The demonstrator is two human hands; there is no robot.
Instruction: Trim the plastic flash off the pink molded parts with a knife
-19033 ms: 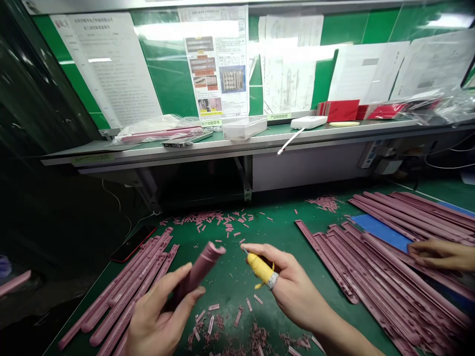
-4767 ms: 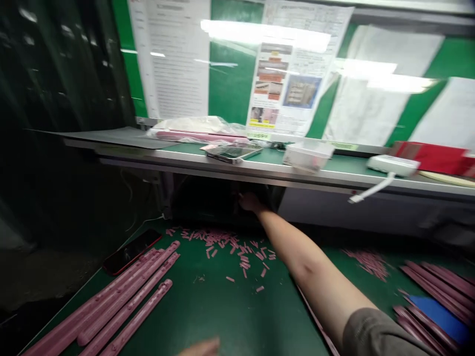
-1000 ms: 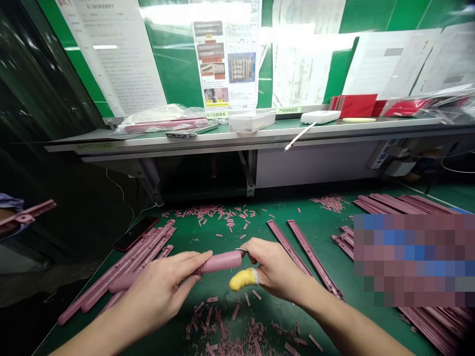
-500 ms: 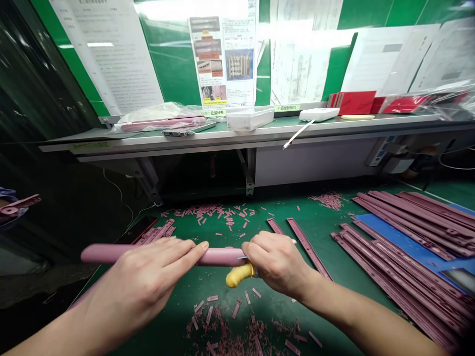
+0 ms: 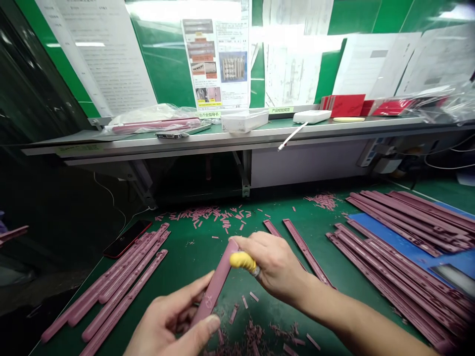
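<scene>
A long pink plastic strip (image 5: 217,284) slants up and away from me, with small pale marks on its near part. My left hand (image 5: 168,319) is closed around its near end, thumb on top. At the strip's far end is my right hand (image 5: 274,257), its fingers curled and a yellow finger cover (image 5: 243,260) on the thumb. The thin-bladed tool in that fist is mostly hidden now; its edge showed half a second earlier. Pink shavings and offcuts (image 5: 254,331) lie on the green table (image 5: 185,277) below the hands.
Several pink strips (image 5: 122,277) lie at left beside a phone (image 5: 128,238). More strips (image 5: 393,277) are stacked at right, partly on a blue sheet (image 5: 378,225). Small offcuts (image 5: 202,213) are scattered at the back, below a shelf (image 5: 166,146) with a clear tray (image 5: 245,120).
The held strip has swung from nearly level to a steep slant, its near end toward me. My left hand has moved down and right, uncovering the strips at left.
</scene>
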